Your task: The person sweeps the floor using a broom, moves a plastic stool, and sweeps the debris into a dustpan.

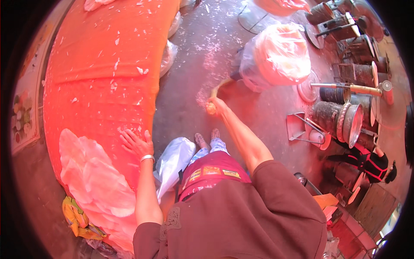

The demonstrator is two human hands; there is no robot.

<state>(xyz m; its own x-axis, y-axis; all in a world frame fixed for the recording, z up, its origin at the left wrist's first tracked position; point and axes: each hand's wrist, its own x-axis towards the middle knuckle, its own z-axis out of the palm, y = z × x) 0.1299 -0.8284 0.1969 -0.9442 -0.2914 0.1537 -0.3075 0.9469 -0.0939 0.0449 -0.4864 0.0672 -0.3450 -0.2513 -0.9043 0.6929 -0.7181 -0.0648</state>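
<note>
My left hand [137, 144], a light band on its wrist, lies with spread fingers on the orange cloth [101, 99] that covers a long table. Close to it on the cloth is a heap of thin, pale, rounded sheets [92, 177]. White flakes are scattered farther along the cloth. Out over the floor, my right hand [219, 105] is closed around a curved tan tool [223, 84] that looks like a hand brush. Its rounded end shows by my fingers, and the other end is dark and partly out of sight. Pale crumbs [208, 84] lie on the floor beside the tool.
A plastic-wrapped bundle [280, 56] stands beyond my right hand. Metal drums [330, 116] and a long-handled tool [349, 88] line the right side. Another person [371, 164] in black is there. A white plastic bag [176, 157] hangs between the table and my legs.
</note>
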